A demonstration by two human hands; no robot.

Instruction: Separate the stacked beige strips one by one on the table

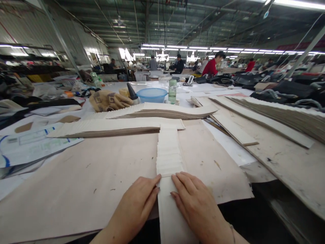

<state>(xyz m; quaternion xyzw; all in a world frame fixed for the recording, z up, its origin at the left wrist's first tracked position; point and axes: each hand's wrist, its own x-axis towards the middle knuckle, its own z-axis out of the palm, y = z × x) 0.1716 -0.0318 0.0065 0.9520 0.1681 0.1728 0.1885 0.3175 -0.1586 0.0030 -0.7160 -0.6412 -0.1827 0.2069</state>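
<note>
A long white strip (169, 206) of fabric or padding runs away from me on the work table. Its far part is a row of overlapping layers (169, 152), with a crosswise edge between my hands. At its left edge, my left hand (138, 200) pinches with thumb and forefinger; the other fingers are tucked under and partly hidden. My right hand (194, 200) lies on the strip's right side, fingers stretched out and resting on top. Beyond the far end, a stack of similar strips (119, 127) lies crosswise.
Behind are another strip stack (162, 110), a blue basin (152, 95), a green bottle (172, 91) and a brown patterned cloth (109, 100). More strips (264, 118) lie at right. A printed plastic bag (33, 142) is at left. People work in the background.
</note>
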